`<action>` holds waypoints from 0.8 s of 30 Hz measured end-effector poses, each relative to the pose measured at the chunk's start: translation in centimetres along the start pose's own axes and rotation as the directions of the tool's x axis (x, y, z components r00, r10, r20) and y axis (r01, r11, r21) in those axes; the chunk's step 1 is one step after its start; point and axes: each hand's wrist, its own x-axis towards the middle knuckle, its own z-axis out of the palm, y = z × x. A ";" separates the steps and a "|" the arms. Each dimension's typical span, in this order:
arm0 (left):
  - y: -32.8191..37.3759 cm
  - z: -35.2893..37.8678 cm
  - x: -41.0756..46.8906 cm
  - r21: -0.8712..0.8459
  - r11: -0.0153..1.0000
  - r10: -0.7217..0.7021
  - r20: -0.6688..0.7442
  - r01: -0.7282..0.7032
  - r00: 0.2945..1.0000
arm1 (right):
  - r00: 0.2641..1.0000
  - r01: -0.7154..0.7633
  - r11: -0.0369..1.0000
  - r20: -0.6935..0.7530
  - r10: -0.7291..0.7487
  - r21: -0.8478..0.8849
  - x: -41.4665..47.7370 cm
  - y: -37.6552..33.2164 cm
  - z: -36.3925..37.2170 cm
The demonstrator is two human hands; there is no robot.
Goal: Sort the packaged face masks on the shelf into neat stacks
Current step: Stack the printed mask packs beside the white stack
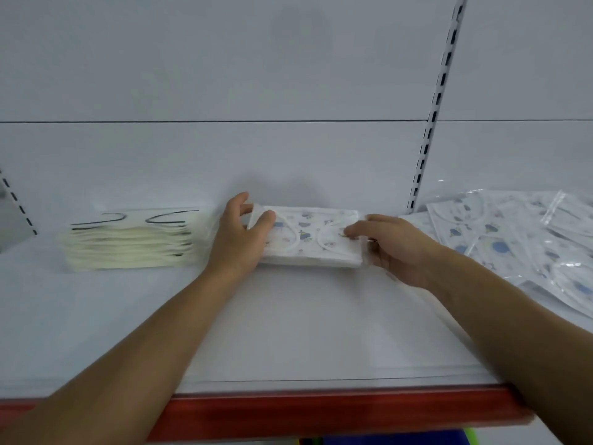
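Observation:
A stack of printed white face masks in clear wrappers point(313, 237) lies on the white shelf point(288, 332) near the back wall. My left hand point(239, 234) grips its left end, thumb on top. At the stack's right end, my right hand point(393, 248) holds the edge with its fingers on the top pack. Left of the stack sits a neat pile of cream masks with black ear loops point(131, 239). A loose heap of printed mask packs point(519, 239) spreads over the shelf at the right.
The shelf has a red front edge point(321, 412) and a white back panel with slotted uprights point(433, 123). Bare shelf surface lies in front of the stacks. Blue and green items show below the shelf edge.

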 end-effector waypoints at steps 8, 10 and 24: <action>0.0 -1.0 -0.5 0.569 0.568 0.445 0.395 -0.594 0.804 | 0.981 -0.195 0.981 0.029 0.194 0.005 1.4 -1.9 2.1; -0.5 -0.9 -0.4 0.590 0.514 0.391 0.485 -0.623 0.782 | 0.981 -0.191 0.979 0.023 0.193 -0.078 1.1 -1.4 2.4; -1.2 -0.8 0.1 0.669 0.504 0.355 0.417 -0.547 0.837 | 0.981 -0.065 0.921 -0.193 -0.011 -0.385 0.4 -0.6 2.4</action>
